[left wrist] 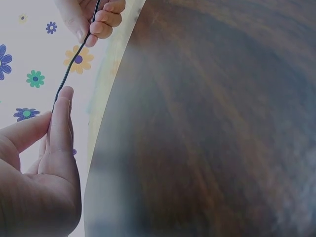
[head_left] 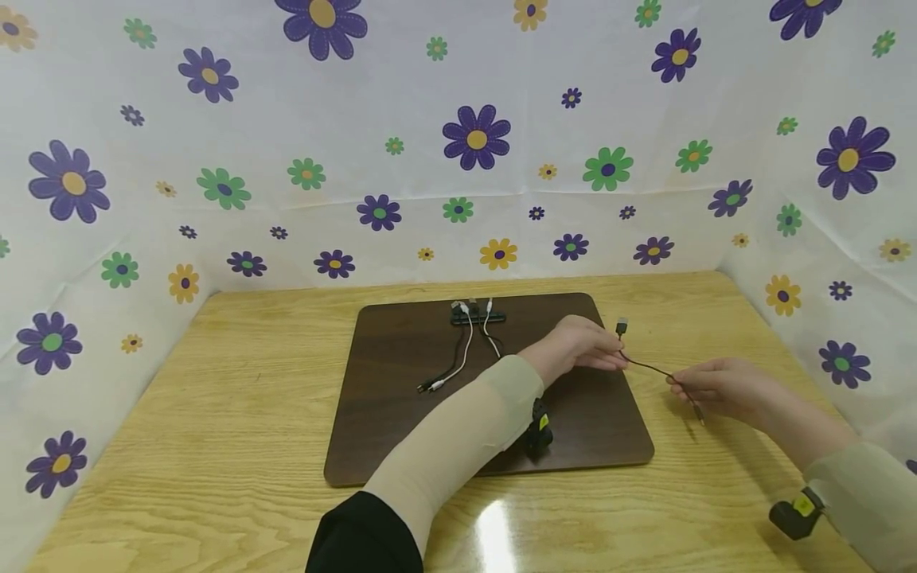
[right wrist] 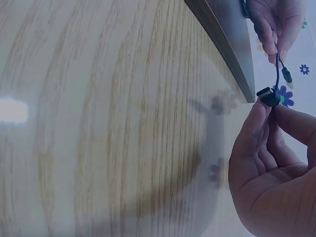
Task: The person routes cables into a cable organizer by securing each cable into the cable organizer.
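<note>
A thin black USB cable point(head_left: 648, 367) stretches between the two hands, off the right edge of a dark brown board point(head_left: 401, 422). My left hand point(head_left: 587, 344) pinches it close to the USB plug point(head_left: 622, 325), which points up past the fingertips. Farther right, over the wooden table, my right hand point(head_left: 725, 388) pinches the cable near its other end. That end's small dark plug point(right wrist: 269, 97) sticks out by the right fingertips in the right wrist view. The left wrist view shows the cable point(left wrist: 69, 71) running nearly straight from hand to hand.
At the board's back edge lies a slim black holder point(head_left: 494, 317) with several cable ends at it. A white cable point(head_left: 469, 346) and a black cable point(head_left: 451, 374) trail from it across the board. Flowered cloth point(head_left: 401, 95) walls the wooden table point(head_left: 236, 414) at the back and sides.
</note>
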Tool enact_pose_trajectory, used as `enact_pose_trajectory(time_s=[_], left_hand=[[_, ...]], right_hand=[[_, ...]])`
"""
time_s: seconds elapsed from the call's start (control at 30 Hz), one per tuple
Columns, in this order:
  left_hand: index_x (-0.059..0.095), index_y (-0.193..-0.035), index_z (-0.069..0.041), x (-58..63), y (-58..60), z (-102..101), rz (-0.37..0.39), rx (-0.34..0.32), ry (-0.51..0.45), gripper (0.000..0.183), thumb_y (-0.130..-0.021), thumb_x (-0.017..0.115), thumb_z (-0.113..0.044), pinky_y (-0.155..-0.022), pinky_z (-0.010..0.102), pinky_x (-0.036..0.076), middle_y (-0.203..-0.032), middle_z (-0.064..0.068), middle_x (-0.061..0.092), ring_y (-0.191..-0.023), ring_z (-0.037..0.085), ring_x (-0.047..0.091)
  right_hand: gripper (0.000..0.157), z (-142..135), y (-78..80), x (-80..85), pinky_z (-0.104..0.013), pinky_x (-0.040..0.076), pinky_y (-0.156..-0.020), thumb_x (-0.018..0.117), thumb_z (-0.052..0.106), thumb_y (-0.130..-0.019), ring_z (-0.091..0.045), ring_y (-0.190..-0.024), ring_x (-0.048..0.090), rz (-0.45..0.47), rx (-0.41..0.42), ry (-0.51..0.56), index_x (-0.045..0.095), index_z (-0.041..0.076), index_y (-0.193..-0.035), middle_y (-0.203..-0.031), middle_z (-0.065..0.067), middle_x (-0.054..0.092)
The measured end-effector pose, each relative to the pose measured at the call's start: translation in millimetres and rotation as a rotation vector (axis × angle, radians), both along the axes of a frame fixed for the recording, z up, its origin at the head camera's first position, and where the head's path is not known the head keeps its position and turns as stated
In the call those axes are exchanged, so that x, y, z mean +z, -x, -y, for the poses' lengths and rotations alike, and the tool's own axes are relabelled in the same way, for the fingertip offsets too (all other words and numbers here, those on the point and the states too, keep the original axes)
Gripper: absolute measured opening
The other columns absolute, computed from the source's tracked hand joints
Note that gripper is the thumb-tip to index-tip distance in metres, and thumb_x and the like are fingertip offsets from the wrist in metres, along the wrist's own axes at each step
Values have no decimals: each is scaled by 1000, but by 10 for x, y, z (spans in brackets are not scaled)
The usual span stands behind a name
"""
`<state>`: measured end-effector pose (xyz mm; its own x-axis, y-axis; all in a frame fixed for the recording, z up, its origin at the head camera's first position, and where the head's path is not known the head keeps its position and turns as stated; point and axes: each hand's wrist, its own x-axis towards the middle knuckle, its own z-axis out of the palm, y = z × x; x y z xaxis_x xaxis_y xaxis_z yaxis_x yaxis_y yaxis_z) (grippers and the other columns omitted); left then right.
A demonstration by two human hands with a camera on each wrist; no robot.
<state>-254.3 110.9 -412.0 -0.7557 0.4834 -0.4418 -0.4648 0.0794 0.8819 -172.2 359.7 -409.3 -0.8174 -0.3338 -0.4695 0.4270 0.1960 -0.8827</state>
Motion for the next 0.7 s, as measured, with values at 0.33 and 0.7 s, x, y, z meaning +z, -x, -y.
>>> enact_pose_trajectory(time_s=[0.33,0.7], left_hand=[[73,-115,15,0,56,55,14,21,17,19,-101,67,4,-101,45,58,-123,35,70,-123,45,67],[71,-120,17,23,76,153,8,24,33,23,-101,66,6,-102,45,57,-124,36,69,-123,45,66]], right_hand=[[31,95,35,7,-18,62,-81,48,7,-113,-2,-86,74,-20,18,-7,78,7,-106,-93,6,79],[29,189,74,-6,-17,61,-82,46,8,-114,0,-87,73,-32,26,-42,73,-3,-116,-94,9,78]])
